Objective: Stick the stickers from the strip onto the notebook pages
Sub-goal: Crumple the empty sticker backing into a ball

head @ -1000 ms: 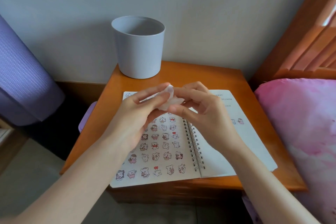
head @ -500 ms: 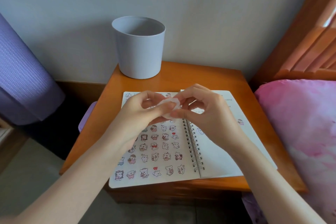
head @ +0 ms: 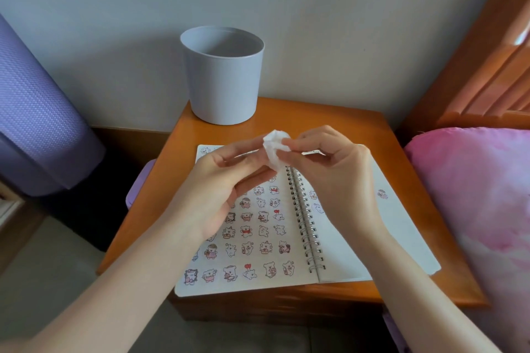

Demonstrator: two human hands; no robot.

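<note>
I am pinching the crumpled white paper sticker strip (head: 274, 147), light and limp, best held at its edge, between my left hand (head: 226, 180) and right hand (head: 329, 169) above the spiral-bound white notebook (head: 338, 261).

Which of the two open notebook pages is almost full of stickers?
The left page, under the left hand: rows of stickers cover it. The right page is mostly blank, with only a few stickers showing.

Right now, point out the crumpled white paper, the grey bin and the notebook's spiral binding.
crumpled white paper (head: 273, 147), head view, its bulging middle.
grey bin (head: 223, 86), head view, front wall.
spiral binding (head: 304, 216), head view, mid-length coils.
</note>
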